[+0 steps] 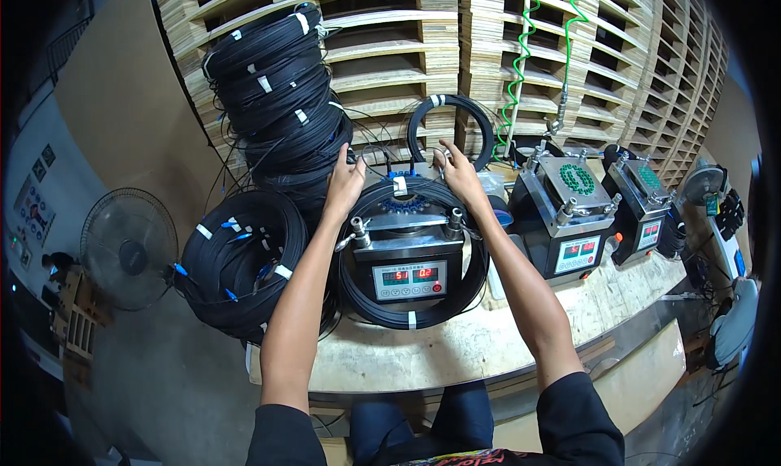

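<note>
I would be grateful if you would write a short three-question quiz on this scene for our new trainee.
1. True or false: the left hand is nearer than the right hand to the tall stack of black cable coils.
2. What colour are the curly hoses hanging in front of the pallets? A) red B) green C) white
3. Of the three machines on the bench, which has a loop of black cable around it?

Key: 1. True. 2. B. 3. The left one.

Wd pallets (440,39) behind wkbench (423,360), gry flr (171,368)
</note>
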{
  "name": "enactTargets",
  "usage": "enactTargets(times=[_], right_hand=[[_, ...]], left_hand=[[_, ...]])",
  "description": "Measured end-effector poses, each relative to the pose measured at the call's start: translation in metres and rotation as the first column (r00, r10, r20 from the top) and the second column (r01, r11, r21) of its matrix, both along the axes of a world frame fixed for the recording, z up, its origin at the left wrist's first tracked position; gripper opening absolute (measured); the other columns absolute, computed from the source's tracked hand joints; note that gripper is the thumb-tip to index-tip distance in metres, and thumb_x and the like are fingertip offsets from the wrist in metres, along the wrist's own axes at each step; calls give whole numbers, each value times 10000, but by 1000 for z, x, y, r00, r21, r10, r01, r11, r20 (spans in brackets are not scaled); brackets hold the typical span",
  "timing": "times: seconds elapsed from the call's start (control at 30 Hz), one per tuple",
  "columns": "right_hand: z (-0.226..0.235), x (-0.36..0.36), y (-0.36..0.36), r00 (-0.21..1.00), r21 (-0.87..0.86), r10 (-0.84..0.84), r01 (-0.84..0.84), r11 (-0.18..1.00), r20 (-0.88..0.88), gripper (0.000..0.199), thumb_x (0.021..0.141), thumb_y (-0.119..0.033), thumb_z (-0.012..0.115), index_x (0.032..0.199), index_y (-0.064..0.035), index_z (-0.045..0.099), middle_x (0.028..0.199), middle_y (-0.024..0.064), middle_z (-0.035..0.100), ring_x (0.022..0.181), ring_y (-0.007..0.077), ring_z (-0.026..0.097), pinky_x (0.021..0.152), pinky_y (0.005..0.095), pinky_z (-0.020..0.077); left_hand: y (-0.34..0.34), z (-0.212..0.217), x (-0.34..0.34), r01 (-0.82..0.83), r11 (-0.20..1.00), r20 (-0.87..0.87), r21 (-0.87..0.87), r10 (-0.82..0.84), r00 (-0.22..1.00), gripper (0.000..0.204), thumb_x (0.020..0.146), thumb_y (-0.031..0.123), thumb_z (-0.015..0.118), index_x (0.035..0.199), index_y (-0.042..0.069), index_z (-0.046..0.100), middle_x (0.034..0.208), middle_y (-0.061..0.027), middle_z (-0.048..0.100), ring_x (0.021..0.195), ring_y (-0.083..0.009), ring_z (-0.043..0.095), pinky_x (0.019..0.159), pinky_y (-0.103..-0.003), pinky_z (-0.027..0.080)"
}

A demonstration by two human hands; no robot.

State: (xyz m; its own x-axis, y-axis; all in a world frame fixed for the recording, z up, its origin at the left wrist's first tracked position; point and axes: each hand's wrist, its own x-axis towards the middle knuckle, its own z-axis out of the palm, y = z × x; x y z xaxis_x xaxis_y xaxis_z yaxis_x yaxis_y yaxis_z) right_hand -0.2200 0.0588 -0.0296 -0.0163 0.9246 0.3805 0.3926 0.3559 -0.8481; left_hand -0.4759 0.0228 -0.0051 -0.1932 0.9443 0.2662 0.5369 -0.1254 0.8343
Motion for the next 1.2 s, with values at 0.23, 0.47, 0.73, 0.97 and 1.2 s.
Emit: enactTargets(times=[0.23,0.47,0.73,0.97,1.2], right_hand=[[1,-1,2,1000,-8,21,-21,1000,20,493,1019,-331,585,1423,-58,516,1180,290,676,1119,422,664,953,438,501],[-15,7,15,998,65,62,-63,996,9,460,1025,-253,564,1442,-73,493,1253,260,653,1119,407,665,962,422,495],[-2,1,3,1000,-1,18,-18,1000,-6,501,1015,-357,596,1437,-98,519,1122,319,686,1075,413,686,918,438,516],[-14,3,15,999,61,26,-27,998,25,460,1021,-294,577,1425,-82,519,1130,321,678,1086,395,687,935,440,512],[-20,8,21,996,57,89,-88,994,-15,406,1021,-160,544,1419,-81,524,1053,272,705,963,337,713,860,407,529]], left_hand=[[3,-5,-1,-31,998,-23,49,33,999,674,988,378,494,1529,0,359,778,-154,686,859,-326,692,902,-422,489],[6,-7,0,-4,998,-33,59,6,999,688,976,341,497,1543,-12,329,766,-134,686,809,-279,687,861,-392,503],[11,-14,-4,44,994,19,100,-47,999,699,975,308,508,1558,-13,294,753,-127,677,721,-242,662,806,-366,513],[15,-18,-6,44,995,9,89,-45,999,612,998,294,481,1524,2,373,761,-133,643,736,-250,631,780,-374,494],[16,-21,-6,65,994,19,91,-67,998,574,1038,268,489,1541,20,364,714,-41,563,675,-130,523,691,-296,444]])
